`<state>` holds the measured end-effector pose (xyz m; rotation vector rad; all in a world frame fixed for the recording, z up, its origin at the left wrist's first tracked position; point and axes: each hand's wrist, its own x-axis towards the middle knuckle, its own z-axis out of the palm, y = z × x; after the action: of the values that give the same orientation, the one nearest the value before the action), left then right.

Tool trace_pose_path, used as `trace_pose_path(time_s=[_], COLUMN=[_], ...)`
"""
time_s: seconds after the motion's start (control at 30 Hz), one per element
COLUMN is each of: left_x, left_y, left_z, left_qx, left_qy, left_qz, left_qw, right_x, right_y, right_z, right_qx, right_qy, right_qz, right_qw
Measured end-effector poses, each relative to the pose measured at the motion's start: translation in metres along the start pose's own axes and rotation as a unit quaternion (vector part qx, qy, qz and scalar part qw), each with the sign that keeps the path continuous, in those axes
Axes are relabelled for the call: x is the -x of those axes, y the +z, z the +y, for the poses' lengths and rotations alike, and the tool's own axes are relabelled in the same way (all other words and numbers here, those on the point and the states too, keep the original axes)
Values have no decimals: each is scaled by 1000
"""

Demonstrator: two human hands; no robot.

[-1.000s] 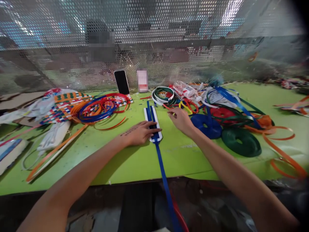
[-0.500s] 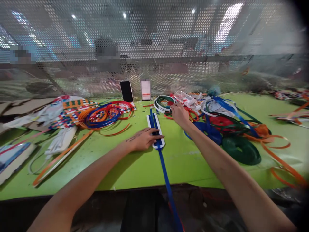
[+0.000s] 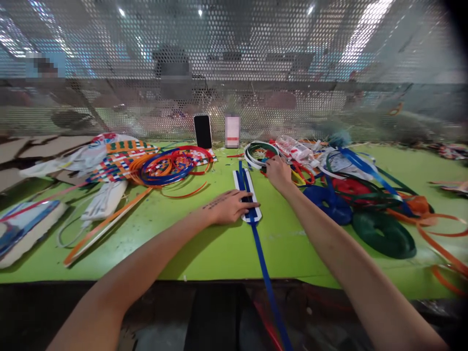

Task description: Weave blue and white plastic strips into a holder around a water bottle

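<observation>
My left hand lies on a narrow white strip with a rounded end, its fingers stretched apart across it and pressing it to the table. A blue plastic band runs along the strip under my fingers, then over the table's front edge. My right hand is at the edge of a coil of white and green bands, with its fingers closed. A small dark bit shows at the fingertips, but what they hold is hidden.
Blue and green band rolls lie right, with loose orange bands. Left are orange and blue coils, a woven checked piece and a white power strip. Two phones lean against the perforated metal screen.
The view has shifted, so the whole scene sits farther right and slightly higher. My left hand stays on the white strip, and my right hand stays by the coil with little visible movement.
</observation>
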<state>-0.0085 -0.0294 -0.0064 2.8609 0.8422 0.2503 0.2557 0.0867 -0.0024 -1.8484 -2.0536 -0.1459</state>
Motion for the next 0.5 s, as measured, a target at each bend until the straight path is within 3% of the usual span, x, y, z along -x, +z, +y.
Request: trace_pose_path(time_s=[0.3,0.4,0.5], left_x=[0,1,2], left_y=[0,-2,-3], left_z=[0,0,0], left_qx=[9,7,9], left_qy=[-4,-3,5], left_qz=[-10,-4,0], left_qw=[1000,1000,1000], right_x=[8,1,-11], right_y=[-2,-13,-52], right_z=[-6,-7,7], right_qx=[-8,-46,-106], right_qy=[-6,-5,8], right_qz=[31,114,239], right_qw=[999,992,965])
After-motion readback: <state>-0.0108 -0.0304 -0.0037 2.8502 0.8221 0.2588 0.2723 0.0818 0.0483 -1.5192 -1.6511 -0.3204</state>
